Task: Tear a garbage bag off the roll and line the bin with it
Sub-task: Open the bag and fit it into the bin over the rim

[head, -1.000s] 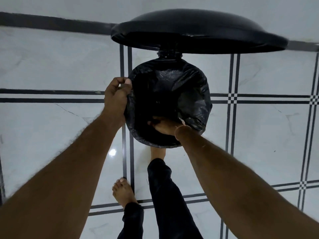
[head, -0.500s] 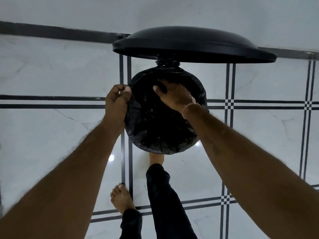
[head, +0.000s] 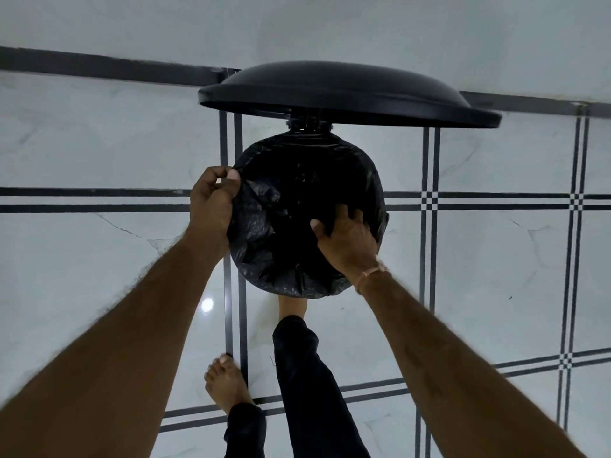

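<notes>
A round black pedal bin stands on the floor with its lid (head: pixel 347 90) raised at the back. The black garbage bag (head: pixel 264 233) lies inside it, its edge folded over the rim most of the way round. My left hand (head: pixel 213 200) pinches the bag's edge at the rim's left side. My right hand (head: pixel 347 239) rests on the near right of the rim, fingers spread and pressing the bag inside the opening. The bin's body is hidden under the bag.
White marble floor tiles with dark double lines (head: pixel 99 200) spread all around. A dark skirting strip (head: pixel 99 66) runs along the wall behind the bin. My right foot (head: pixel 292 304) is at the bin's base and my left foot (head: pixel 226 385) stands further back.
My right hand moved from the far side of the opening to the near right rim. The bag's edge now sits more evenly over the rim. My left hand kept its pinch.
</notes>
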